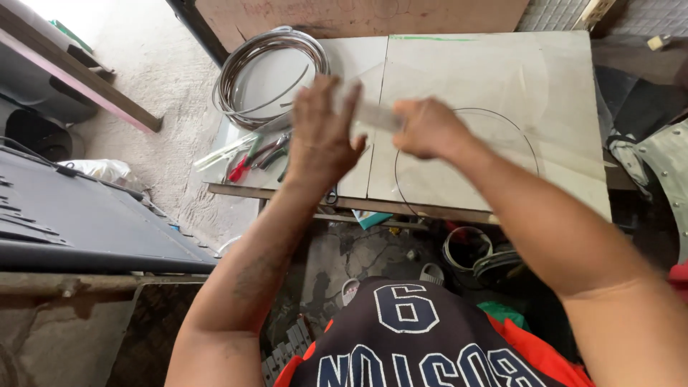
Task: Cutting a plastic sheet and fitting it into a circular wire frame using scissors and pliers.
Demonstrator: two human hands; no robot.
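Gripping a blurred flat strip (376, 115) above the table (559, 93): right hand (426, 127) fisted on it, left hand (322, 132) open-fingered against it, wire coil (269, 68) left of the table's middle; next likely needs steadier alignment.

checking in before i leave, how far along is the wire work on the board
Done: one thin wire circle lies on the pale board. In hand: the right hand grips a blurred pale strip, with the left hand open against it. Left: the wire coil looks mostly unused; the pliers lie idle.
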